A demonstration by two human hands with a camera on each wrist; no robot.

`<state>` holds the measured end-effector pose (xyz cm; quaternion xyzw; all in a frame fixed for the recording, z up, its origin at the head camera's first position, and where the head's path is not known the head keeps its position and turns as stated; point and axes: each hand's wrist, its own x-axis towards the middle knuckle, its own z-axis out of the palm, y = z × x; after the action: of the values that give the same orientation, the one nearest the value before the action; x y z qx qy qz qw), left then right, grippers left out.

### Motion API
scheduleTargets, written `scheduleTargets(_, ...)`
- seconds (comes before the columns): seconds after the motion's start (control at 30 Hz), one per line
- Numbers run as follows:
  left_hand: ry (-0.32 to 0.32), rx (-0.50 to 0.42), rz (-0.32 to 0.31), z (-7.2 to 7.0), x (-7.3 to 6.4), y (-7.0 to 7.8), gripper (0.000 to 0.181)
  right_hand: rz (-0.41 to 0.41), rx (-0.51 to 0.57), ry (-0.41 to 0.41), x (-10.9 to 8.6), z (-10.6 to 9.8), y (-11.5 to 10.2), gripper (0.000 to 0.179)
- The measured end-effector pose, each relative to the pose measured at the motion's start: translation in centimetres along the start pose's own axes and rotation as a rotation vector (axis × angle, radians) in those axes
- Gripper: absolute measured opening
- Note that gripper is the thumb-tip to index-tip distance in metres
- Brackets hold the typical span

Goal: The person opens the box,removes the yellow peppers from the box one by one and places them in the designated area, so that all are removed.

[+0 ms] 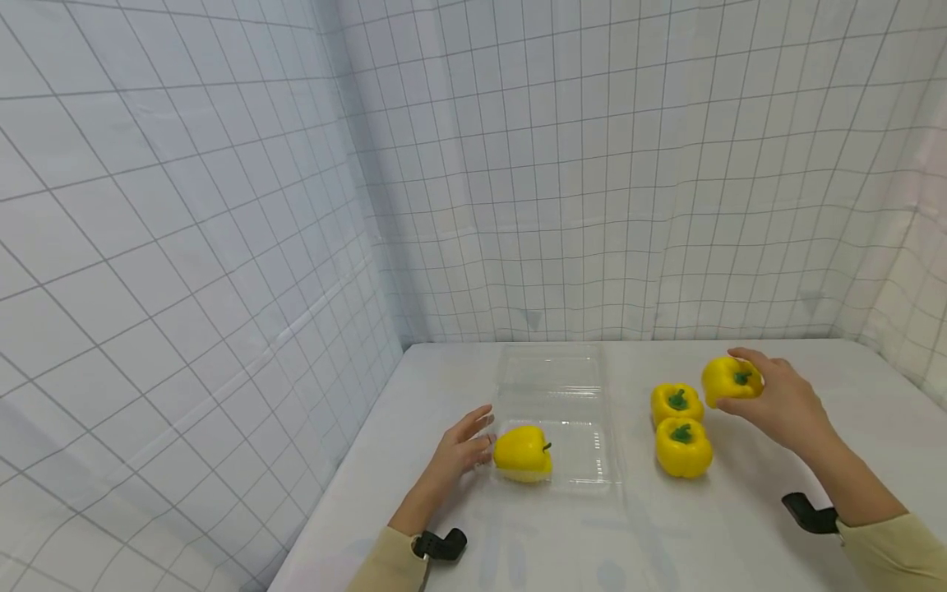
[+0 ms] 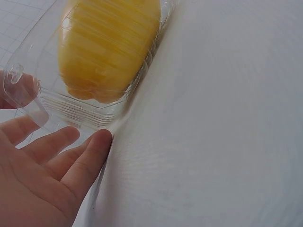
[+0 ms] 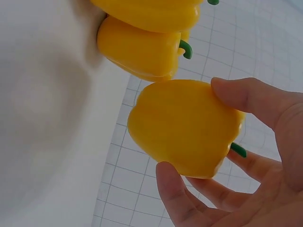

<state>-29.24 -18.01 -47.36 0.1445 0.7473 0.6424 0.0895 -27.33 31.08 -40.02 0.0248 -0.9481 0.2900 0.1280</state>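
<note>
Right hand [image 1: 787, 407]: grip clamped on a yellow pepper [image 1: 719, 381], raised above the desk [image 1: 562, 547] at far right
Left hand [image 1: 460, 448]: grip apart, fingers at the clear container's [image 1: 582, 454] left edge
Container pepper [image 1: 520, 448]: lying in its near left part
Standing peppers [image 1: 684, 450]: two, right of the container

Rumpled, grid-lined white curtains [image 1: 555, 164]; white tabletop [image 1: 429, 386]
</note>
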Motion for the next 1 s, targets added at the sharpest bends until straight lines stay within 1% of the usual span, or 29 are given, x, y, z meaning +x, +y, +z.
scheduleTargets(0.2, -0.003, 0.007, 0.0, 0.0, 0.0, 0.1, 0.059, 0.009, 0.002, -0.016, 0.0, 0.3, 0.5, 0.091)
scheduleTargets(0.43, -0.001, 0.0, -0.006, 0.1, 0.0, 0.2, 0.059, 0.036, 0.009, -0.058, 0.0, 0.7, 0.8, 0.09)
scheduleTargets(0.77, 0.007, 0.005, -0.012, 0.1, -0.1, 0.2, 0.058, 0.02, -0.002, -0.095, -0.3, 1.6, 1.4, 0.085)
scheduleTargets(1.0, 0.006, -0.007, -0.004, 0.2, -0.1, 0.3, 0.059, 0.032, -0.001, -0.12, -0.3, 2.1, 1.5, 0.084)
